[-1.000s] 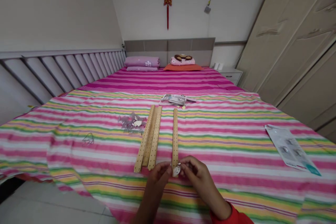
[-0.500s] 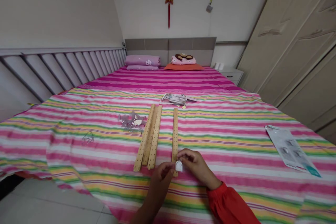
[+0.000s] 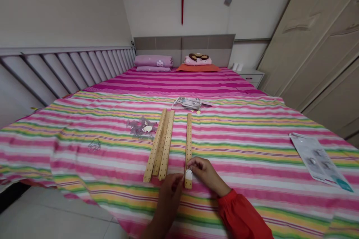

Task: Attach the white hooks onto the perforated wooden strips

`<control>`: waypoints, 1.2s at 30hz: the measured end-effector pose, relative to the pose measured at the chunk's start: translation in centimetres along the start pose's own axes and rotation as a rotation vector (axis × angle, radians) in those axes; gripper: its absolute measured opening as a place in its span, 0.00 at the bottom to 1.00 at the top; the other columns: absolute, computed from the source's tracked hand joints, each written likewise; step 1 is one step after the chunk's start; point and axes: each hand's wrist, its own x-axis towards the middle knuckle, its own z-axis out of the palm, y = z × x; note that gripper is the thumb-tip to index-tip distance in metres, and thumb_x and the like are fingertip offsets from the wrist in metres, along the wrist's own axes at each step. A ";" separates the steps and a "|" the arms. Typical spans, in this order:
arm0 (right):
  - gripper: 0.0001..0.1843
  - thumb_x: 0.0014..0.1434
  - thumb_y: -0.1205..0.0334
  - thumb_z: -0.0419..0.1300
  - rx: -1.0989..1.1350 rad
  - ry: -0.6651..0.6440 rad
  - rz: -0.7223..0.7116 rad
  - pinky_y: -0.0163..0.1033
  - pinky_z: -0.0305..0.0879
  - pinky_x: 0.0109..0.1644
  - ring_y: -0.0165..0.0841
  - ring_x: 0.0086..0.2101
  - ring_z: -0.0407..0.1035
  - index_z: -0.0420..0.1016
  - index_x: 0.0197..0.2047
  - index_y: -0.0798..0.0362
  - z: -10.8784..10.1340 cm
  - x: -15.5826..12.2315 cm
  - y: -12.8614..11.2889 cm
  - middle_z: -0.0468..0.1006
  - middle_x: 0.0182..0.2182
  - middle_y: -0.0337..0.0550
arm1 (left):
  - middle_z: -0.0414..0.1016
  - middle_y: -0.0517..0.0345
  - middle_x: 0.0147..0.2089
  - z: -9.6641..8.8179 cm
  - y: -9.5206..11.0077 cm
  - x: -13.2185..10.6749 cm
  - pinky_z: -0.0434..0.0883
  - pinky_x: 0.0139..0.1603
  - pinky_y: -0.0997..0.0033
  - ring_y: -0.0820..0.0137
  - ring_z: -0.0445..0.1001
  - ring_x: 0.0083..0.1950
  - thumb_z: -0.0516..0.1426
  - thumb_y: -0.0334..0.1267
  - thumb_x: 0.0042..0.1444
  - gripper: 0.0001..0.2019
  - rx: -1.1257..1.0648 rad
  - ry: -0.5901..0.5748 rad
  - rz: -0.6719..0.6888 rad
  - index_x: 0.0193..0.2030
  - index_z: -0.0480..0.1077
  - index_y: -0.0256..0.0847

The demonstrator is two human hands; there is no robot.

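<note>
My right hand (image 3: 203, 171), coming from a red sleeve, pinches a small white piece with a rounded top (image 3: 189, 174) at its upper edge. The piece is over the near end of a single wooden strip with rows of holes (image 3: 189, 138); whether it touches the wood I cannot tell. Close by on the left is my left hand (image 3: 171, 188), its fingers drawn together beside the strip's end. What they hold, if anything, is too small to make out. Further left lie 3 similar perforated wooden strips (image 3: 159, 145), side by side.
A torn clear plastic bag (image 3: 141, 127) lies left of the strips. Beyond them sits another clear packet (image 3: 187, 102). A flat printed package (image 3: 319, 160) rests on the right, a thin crumpled bit (image 3: 94, 144) on the left, all on the striped bedspread (image 3: 241, 149).
My right hand has shifted slightly left with the white piece, which is now over the strip's near end. My left hand has drawn a little away from it. The view has tilted slightly.
</note>
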 end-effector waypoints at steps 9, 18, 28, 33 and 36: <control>0.11 0.47 0.54 0.64 0.000 0.008 0.024 0.36 0.61 0.30 0.29 0.24 0.67 0.76 0.29 0.54 0.0 0.1 0.4 0.76 0.22 0.36 | 0.73 0.48 0.40 0.2 -0.7 -0.6 0.70 0.45 0.63 0.64 0.72 0.43 0.50 0.38 0.58 0.14 0.264 -0.063 0.248 0.45 0.75 0.43; 0.12 0.47 0.52 0.65 -0.007 0.005 0.024 0.36 0.62 0.31 0.30 0.24 0.67 0.78 0.30 0.53 0.0 0.1 0.6 0.76 0.23 0.38 | 0.72 0.45 0.46 0.2 -1.5 -1.1 0.70 0.48 0.61 0.63 0.71 0.46 0.48 0.31 0.58 0.18 0.424 -0.141 0.368 0.52 0.71 0.45; 0.13 0.46 0.52 0.66 0.040 0.048 0.024 0.35 0.61 0.29 0.29 0.24 0.65 0.77 0.29 0.53 0.0 -0.8 -1.3 0.75 0.22 0.37 | 0.72 0.45 0.47 0.7 -1.4 -1.0 0.68 0.51 0.57 0.59 0.71 0.49 0.55 0.42 0.54 0.15 0.174 0.056 0.159 0.47 0.73 0.43; 0.16 0.43 0.51 0.69 0.258 0.249 0.102 0.37 0.65 0.28 0.30 0.22 0.67 0.75 0.30 0.53 0.2 -2.5 -1.3 0.77 0.22 0.38 | 0.74 0.47 0.42 1.0 -0.8 -1.3 0.71 0.43 0.62 0.62 0.73 0.43 0.59 0.46 0.50 0.16 0.055 0.155 0.088 0.44 0.73 0.41; 0.19 0.38 0.50 0.71 0.344 0.379 0.125 0.38 0.67 0.28 0.32 0.21 0.69 0.74 0.28 0.53 1.0 -3.8 -0.6 0.77 0.19 0.38 | 0.75 0.51 0.36 1.3 -0.3 -1.4 0.71 0.37 0.67 0.65 0.73 0.36 0.61 0.48 0.47 0.19 -0.063 0.132 -0.010 0.44 0.73 0.40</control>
